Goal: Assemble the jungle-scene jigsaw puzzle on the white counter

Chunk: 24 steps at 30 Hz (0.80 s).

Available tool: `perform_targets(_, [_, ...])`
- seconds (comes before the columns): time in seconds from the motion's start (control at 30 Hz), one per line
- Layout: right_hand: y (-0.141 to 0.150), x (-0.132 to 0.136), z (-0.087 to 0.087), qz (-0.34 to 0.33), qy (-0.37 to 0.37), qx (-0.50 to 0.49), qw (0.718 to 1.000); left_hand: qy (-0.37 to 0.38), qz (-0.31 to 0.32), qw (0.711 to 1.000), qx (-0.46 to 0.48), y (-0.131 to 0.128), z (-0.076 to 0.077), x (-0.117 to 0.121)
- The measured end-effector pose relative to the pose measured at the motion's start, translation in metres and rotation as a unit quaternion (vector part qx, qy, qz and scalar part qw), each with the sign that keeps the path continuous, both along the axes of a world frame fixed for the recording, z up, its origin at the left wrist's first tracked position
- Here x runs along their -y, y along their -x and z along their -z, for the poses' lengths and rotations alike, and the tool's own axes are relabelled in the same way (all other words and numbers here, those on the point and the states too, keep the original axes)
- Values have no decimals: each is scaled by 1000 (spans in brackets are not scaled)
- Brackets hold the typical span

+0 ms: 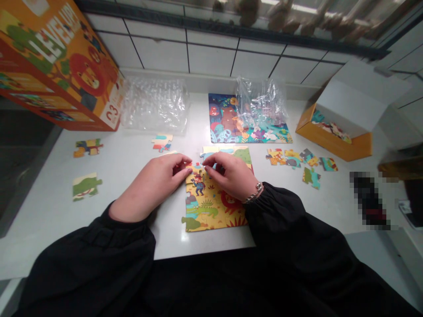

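Note:
A partly joined jigsaw puzzle [211, 213], mostly yellow with a crocodile, a lion and a small walking figure, lies flat on the white counter. At its upper left edge my left hand [161, 178] has thumb and index finger closed on the side of a puzzle piece [198, 167]. From the right, my right hand [233, 174] reaches over the puzzle, its thumb and index finger pinched at the same piece. Both hands touch the puzzle's surface there. My fingers hide much of that piece, and the right hand covers part of the lion.
Loose pieces lie left [87, 186] and several right [292, 157]. Behind are a finished blue forest puzzle [224, 125], bubble wrap [153, 105] and clear plastic [261, 101]. A tall orange box [66, 66] stands left; an open box [340, 141] holding pieces stands right.

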State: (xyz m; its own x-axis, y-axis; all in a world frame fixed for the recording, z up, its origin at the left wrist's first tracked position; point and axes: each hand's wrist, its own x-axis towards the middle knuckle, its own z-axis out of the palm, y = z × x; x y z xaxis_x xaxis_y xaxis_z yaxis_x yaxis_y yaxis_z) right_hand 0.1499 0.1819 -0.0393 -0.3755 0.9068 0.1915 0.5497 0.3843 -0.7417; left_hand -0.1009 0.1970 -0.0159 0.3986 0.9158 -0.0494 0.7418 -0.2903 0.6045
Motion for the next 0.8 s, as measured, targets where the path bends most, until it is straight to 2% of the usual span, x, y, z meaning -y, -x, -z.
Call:
perform_targets(0.2, [0, 1, 1, -19, -36, 46, 998, -30, 24, 999, -9, -2, 4, -1])
perform_targets(0.37, [-1, 4, -1, -23, -24, 93, 995, -58, 43, 997, -23, -3, 7, 0])
perform_targets(0.63, [1, 8, -9, -53, -33, 164, 984, -64, 39, 997, -27, -5, 5, 2])
perform_targets(0.8, [1, 8, -11, -62, -23, 174, 983, -66, 45, 997, -18, -4, 7, 2])
